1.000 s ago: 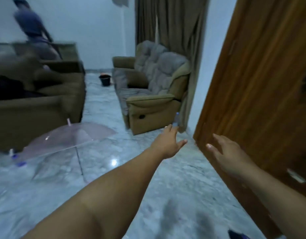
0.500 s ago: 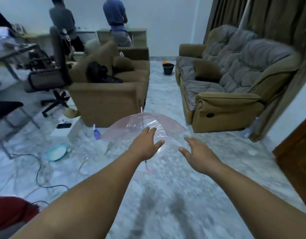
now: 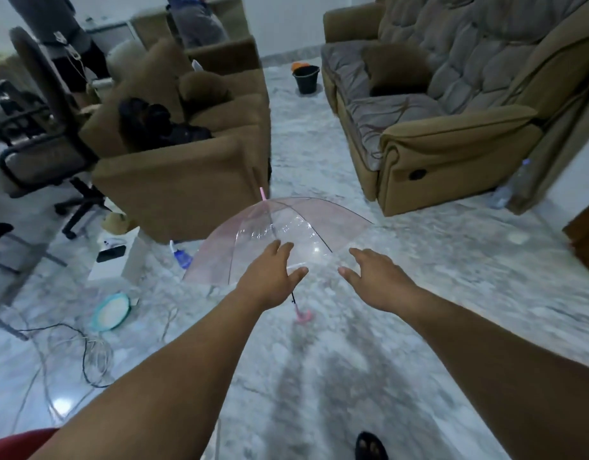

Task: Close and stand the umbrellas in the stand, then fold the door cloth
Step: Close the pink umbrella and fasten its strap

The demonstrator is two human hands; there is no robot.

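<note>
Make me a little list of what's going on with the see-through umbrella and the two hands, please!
umbrella: clear umbrella, open, lying tilted on the marble floor
handle: pink hooked handle on the floor, nearest the person
left hand: left hand open, fingers straight, stretched toward the canopy, holding nothing
right hand: right hand open, stretched forward beside the canopy, holding nothing
touching: cannot tell whether either hand touches the umbrella
nearby: brown armchair just behind the umbrella, black bucket farther back
umbrella stand: not in view

Marble floor (image 3: pixel 419 293) under open umbrella (image 3: pixel 253 247).
</note>
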